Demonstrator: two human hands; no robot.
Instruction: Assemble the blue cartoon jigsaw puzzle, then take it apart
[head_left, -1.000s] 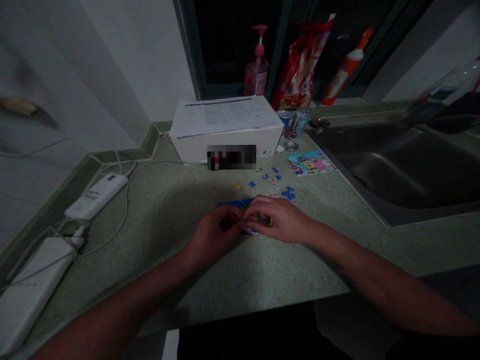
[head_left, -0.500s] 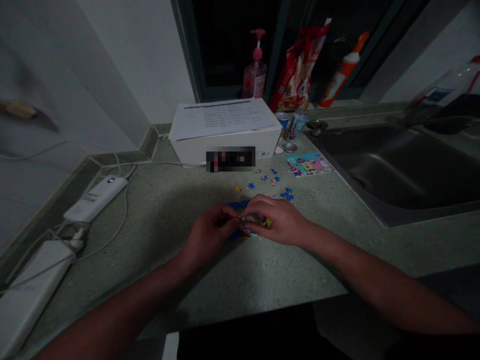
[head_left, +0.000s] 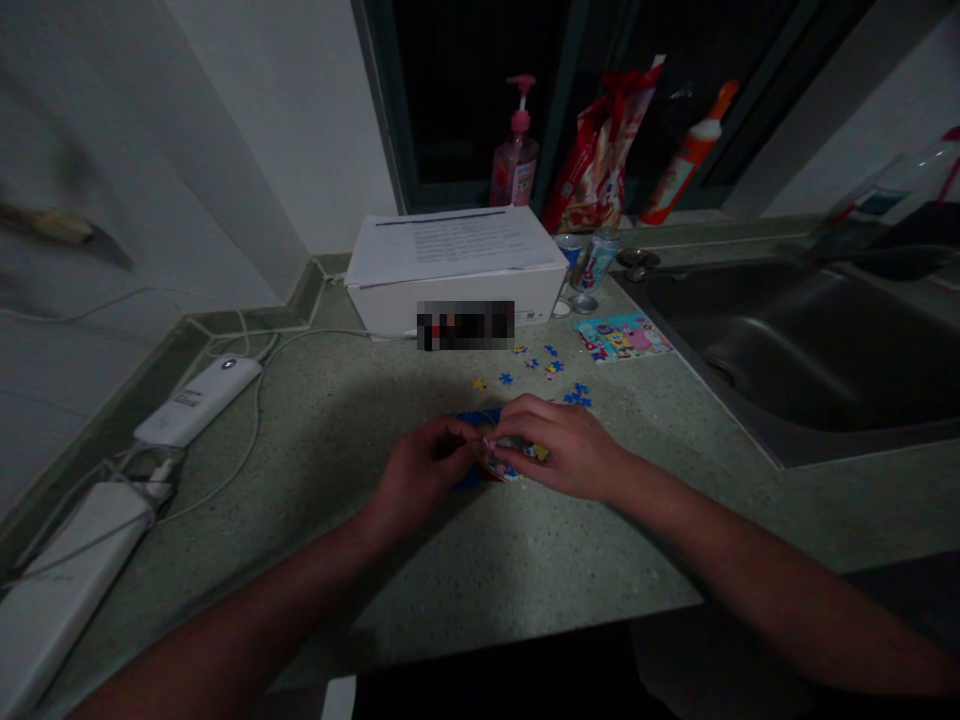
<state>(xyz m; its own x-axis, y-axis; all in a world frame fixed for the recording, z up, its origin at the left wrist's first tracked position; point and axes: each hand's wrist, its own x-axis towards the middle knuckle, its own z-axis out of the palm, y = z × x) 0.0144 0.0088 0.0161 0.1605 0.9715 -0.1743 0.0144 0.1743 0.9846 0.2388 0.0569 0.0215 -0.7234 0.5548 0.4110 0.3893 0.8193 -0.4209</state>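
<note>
Over a blue-edged puzzle board (head_left: 466,478), the fingertips of both hands meet in a pinch. My left hand (head_left: 426,462) has thumb and index finger closed on one side of a small pinkish puzzle piece (head_left: 490,444). From the other side my right hand (head_left: 564,442) pinches the same piece; fingers hide most of it. Colourful printed pieces (head_left: 514,468) show on the board beneath my right hand, which covers much of it. Several loose blue puzzle pieces (head_left: 577,395) and a yellow piece (head_left: 479,384) lie on the counter beyond the hands.
Behind the pieces stands a white box (head_left: 457,270) with paper on top. A cartoon picture card (head_left: 626,337) lies beside the sink (head_left: 825,340); cans (head_left: 598,262) stand near it. At left are a power bank (head_left: 199,400), a white power strip (head_left: 75,570) and cables.
The whole view has shifted slightly, so things appear a little lower. Both hands keep their fingertips together over the board, and the pinkish piece shows more plainly between them.
</note>
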